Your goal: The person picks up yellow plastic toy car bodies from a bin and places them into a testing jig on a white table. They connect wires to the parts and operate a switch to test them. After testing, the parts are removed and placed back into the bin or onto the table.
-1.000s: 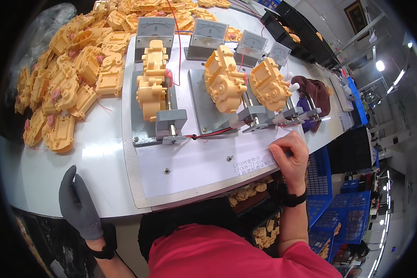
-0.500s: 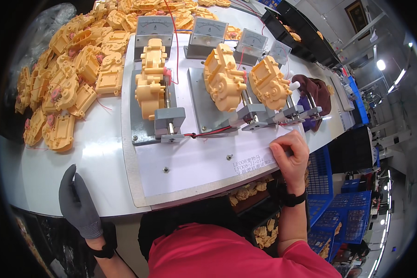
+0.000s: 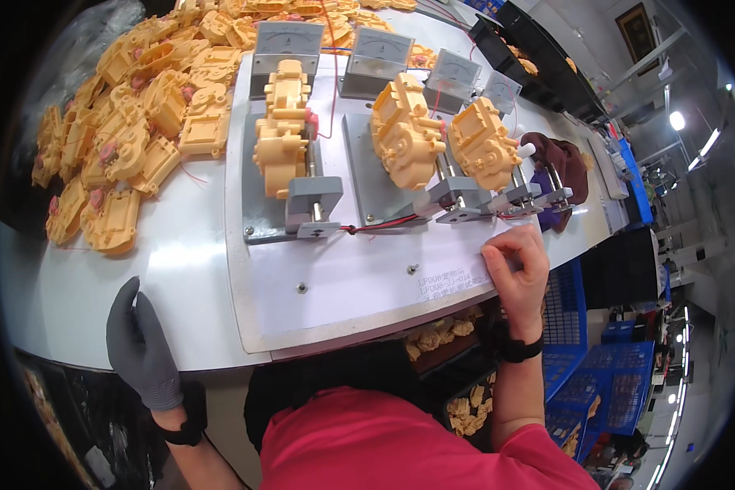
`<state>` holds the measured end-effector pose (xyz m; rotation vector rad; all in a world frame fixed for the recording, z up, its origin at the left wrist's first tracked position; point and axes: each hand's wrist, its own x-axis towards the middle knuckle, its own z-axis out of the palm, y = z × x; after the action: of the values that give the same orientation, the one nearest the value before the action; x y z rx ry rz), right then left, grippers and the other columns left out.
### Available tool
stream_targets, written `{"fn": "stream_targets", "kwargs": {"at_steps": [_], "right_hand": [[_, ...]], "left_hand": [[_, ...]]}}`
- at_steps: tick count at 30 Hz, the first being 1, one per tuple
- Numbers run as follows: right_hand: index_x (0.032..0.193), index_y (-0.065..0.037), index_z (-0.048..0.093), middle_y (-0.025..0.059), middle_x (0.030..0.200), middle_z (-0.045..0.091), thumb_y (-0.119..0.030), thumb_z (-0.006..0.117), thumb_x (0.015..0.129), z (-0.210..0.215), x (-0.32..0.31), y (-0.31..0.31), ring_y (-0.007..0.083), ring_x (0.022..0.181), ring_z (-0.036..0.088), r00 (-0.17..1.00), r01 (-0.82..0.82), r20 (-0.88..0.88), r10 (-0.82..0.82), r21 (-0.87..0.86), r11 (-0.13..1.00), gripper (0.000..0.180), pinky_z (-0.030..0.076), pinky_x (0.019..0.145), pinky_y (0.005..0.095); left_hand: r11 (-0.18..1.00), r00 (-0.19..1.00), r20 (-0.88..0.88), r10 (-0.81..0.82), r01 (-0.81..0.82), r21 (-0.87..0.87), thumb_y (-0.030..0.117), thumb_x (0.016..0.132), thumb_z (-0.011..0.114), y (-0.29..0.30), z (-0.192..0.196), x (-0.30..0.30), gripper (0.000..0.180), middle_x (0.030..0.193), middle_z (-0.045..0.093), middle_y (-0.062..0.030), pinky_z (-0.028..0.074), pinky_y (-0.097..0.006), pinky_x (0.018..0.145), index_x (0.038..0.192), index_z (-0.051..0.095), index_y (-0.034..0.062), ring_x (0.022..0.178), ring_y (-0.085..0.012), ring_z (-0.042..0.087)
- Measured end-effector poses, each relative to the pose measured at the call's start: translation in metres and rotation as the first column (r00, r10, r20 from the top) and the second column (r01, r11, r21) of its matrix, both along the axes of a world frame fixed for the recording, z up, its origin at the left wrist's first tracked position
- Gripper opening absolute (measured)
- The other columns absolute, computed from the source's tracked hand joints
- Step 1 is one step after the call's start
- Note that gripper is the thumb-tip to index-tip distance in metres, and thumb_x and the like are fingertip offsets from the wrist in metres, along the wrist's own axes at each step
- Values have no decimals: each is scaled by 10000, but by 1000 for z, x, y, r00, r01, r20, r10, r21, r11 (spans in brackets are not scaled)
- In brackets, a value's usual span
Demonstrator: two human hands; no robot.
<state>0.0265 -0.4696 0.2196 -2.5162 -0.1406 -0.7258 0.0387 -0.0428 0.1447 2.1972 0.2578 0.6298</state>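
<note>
My left hand (image 3: 144,347), in a grey glove, hovers by the table's front edge, its fingers stretched out and nothing in them. At the right front edge of the white board (image 3: 335,306) rests my bare right hand (image 3: 518,269). Its fingers are curled with the thumb against them; whatever they may hold is hidden. On the board, yellow plastic gear housings sit on grey metal fixtures: a left housing (image 3: 280,147), a middle housing (image 3: 406,139) and a right housing (image 3: 480,147). Behind them stand several dial meters, including a left meter (image 3: 287,45). Two small toggle switches, one a left switch (image 3: 302,287), stick up from the board.
A big pile of yellow housings (image 3: 131,122) with thin red wires covers the table's back left. Black trays (image 3: 539,57) stand at the back right, near a dark brown cloth (image 3: 565,167). Blue crates (image 3: 608,380) and more yellow parts (image 3: 468,412) lie below the table.
The whole view has shifted a little, so the board and fixtures appear slightly farther right and up. Both hands hold nearly the same pose and place.
</note>
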Motion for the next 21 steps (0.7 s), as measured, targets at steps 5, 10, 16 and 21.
{"fn": "stream_targets", "kwargs": {"at_steps": [5, 10, 16, 21], "right_hand": [[924, -69, 682, 61, 892, 602, -55, 794, 745, 16, -7, 42, 244, 851, 552, 996, -79, 41, 82, -61, 995, 212, 449, 745, 343], [936, -90, 695, 51, 918, 602, -94, 806, 744, 15, 5, 78, 254, 848, 547, 977, -212, -55, 208, -101, 972, 221, 419, 755, 352], [871, -96, 692, 22, 837, 594, -77, 806, 731, 1, 11, 76, 230, 799, 549, 977, -213, -30, 212, -34, 976, 182, 408, 725, 351], [874, -45, 677, 55, 862, 575, -16, 784, 748, 2, 10, 75, 213, 819, 561, 971, -237, -52, 233, -84, 968, 168, 464, 682, 310]], "left_hand": [[1000, 1000, 24, 5, -5, 12, 58, 968, 579, 0, -5, 1, 229, 1005, 683, -56, 455, -239, 715, 1168, 669, -8, 776, -100, 545], [999, 999, 36, 11, -12, 30, 44, 955, 595, 2, -2, 0, 221, 950, 676, -42, 448, -242, 684, 1156, 677, 0, 731, -98, 521], [997, 999, 48, 22, -25, 75, 33, 946, 604, -3, 1, 1, 214, 924, 674, -55, 452, -251, 666, 1144, 678, -3, 706, -108, 525], [998, 996, 91, 5, -11, 61, 31, 948, 594, -1, -2, 1, 214, 933, 679, -70, 462, -261, 676, 1142, 673, -14, 720, -117, 548]]}}
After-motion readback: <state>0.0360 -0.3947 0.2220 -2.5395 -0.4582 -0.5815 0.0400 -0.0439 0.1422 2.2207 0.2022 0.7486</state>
